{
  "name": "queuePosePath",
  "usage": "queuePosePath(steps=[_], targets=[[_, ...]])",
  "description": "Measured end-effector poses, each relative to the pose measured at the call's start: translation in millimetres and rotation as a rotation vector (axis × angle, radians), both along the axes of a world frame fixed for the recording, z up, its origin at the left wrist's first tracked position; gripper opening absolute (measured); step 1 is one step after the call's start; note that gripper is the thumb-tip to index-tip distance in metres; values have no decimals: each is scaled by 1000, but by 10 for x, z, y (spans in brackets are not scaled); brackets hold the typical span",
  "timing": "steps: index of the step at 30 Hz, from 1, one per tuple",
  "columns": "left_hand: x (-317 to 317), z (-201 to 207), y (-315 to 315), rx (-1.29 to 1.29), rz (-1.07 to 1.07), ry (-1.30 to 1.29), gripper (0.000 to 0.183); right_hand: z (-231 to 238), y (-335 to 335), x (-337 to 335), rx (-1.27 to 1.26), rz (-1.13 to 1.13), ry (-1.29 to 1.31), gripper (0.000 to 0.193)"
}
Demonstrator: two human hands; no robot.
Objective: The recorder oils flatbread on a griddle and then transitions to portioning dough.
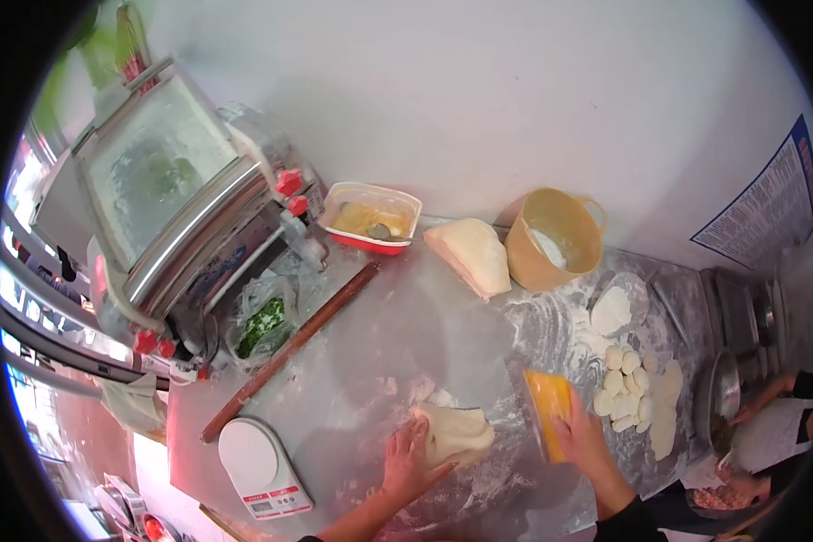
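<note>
A pale, flattened lump of dough (pixel 461 435) lies on the floured metal worktop in front of me. My left hand (pixel 408 465) rests against the lump's left side, fingers stretched out and thumb apart along its near edge. To the right, my right hand (pixel 580 441) grips a yellow dough scraper (pixel 548 414), its blade held upright beside the dough without touching it. A small dough scrap (pixel 441 397) sits just behind the lump. Farther right lie several small round dough pieces (pixel 625 390) and a long flat dough strip (pixel 666 411).
A wooden rolling pin (pixel 294 348) lies at left, near a white kitchen scale (pixel 260 465) and a dough-rolling machine (pixel 190 226). Along the wall stand a red-and-white tub (pixel 370 217), a large dough block (pixel 470 255) and a tan bucket (pixel 551 239). A co-worker's hands (pixel 741 492) work at lower right.
</note>
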State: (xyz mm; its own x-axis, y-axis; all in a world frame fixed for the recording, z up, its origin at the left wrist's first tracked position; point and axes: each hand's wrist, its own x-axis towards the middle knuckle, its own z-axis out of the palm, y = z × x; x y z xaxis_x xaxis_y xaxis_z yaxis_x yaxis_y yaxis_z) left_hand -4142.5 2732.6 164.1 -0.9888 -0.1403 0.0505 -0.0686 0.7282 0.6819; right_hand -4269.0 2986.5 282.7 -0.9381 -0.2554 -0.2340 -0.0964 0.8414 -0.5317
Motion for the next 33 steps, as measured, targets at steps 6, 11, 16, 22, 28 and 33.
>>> queuePosePath(steps=[6, 11, 16, 22, 28, 33], targets=[[159, -88, -217, -43, 43, 27, 86, -584, -1315, -792, 169, 487, 395, 45], [508, -171, -246, 30, 93, 73, 82, -1200, -2378, -1046, 353, 657, 826, 44], [511, -221, -263, 99, 91, 49, 82, -1306, -2421, -1706, 539, 497, 574, 49], [305, -38, -17, 37, -141, 29, 78, -988, -2038, -1904, 404, 485, 564, 48], [-201, -465, 54, -396, -364, 171, 66, -173, -905, -569, 19, 152, 278, 40], [-1572, -356, -523, -419, -277, -50, 62, -72, 35, 539, -101, -227, 186, 40]])
